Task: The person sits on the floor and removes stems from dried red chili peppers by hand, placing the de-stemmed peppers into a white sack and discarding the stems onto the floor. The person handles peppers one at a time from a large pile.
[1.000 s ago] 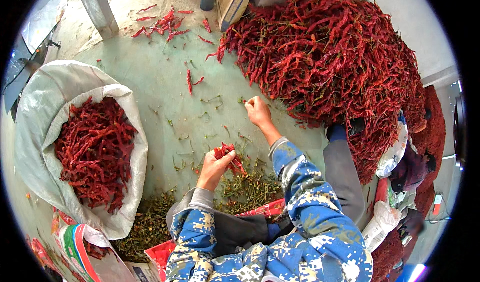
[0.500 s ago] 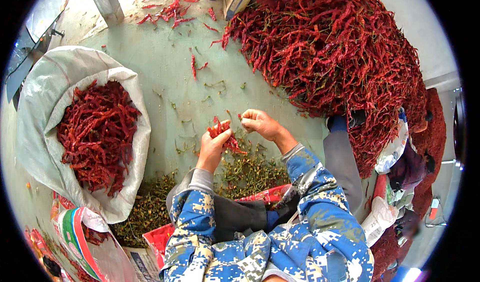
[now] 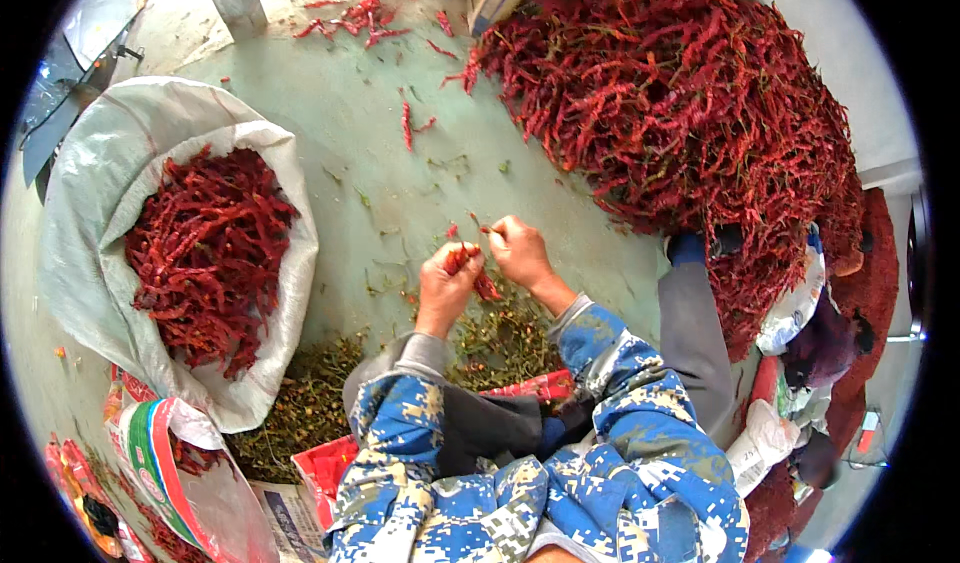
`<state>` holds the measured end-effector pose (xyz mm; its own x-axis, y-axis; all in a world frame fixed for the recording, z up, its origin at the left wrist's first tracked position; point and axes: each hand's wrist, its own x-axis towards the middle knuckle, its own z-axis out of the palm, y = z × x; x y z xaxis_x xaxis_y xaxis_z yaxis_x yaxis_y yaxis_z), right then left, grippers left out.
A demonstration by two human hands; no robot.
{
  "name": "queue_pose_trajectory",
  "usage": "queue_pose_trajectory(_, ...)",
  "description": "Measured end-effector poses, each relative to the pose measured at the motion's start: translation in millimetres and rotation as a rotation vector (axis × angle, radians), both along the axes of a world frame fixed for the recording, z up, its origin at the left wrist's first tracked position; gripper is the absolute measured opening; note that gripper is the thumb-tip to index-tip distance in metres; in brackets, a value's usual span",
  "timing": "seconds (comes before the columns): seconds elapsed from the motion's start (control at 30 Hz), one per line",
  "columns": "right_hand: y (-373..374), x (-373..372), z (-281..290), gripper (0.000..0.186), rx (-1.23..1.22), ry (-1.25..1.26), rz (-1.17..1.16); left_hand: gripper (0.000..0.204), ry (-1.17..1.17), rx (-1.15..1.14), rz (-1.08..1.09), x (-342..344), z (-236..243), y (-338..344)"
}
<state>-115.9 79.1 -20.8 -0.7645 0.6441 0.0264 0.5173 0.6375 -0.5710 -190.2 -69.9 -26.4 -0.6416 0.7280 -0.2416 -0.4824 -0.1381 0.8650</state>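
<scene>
My left hand (image 3: pixel 444 291) is closed round a few dried red chilies (image 3: pixel 486 286), whose ends stick out on both sides of the fist. Just to its right, at about the same height, my right hand (image 3: pixel 521 253) is pinched shut. A thin dark red piece (image 3: pixel 480 223) shows at its fingertips, seemingly a chili's stem end; it is too small to make out surely. Below both hands, green-brown chili stems (image 3: pixel 500 341) lie in a heap between my legs. To the left stands a white woven sack (image 3: pixel 90 213) with its rim rolled down, filled with stemless-looking red chilies (image 3: pixel 212 263).
A large heap of dried red chilies (image 3: pixel 650 93) fills the far right, reaching my right foot. Loose chilies (image 3: pixel 365 15) and stray stems are scattered on the pale green floor (image 3: pixel 330 113). A striped plastic bag (image 3: pixel 160 473) stands at lower left, bundled bags and cloth at right.
My left hand has moved right, closer to my right hand, and its grip on the chilies is tighter. The view has shifted slightly.
</scene>
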Motion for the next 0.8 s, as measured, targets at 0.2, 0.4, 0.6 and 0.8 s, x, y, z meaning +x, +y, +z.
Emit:
queue_pose_trajectory(0.2, 28.4, -14.9, 8.8, 0.014, -0.882, 0.09, 0.246, 0.017, -0.257, 0.074, 0.119, -9.5, 13.2, -1.4)
queue_pose_trajectory(0.4, 25.8, -18.3, 40.5, 0.016, -1.046, -0.033, 0.36, 0.021, -0.186, 0.103, 0.036, -15.4, 10.7, -1.1)
queue_pose_trajectory(0.6, 3.3, 0.9, 55.8, 0.019, -0.456, -0.095, 0.359, 0.011, 0.066, 0.095, 0.057, -5.4, -6.9, -3.6)
queue_pose_trajectory(0.8, -29.0, 2.3, 54.8, 0.018, -0.106, -0.044, 0.167, 0.005, 0.334, 0.119, 0.151, -7.4, -21.1, -2.2)
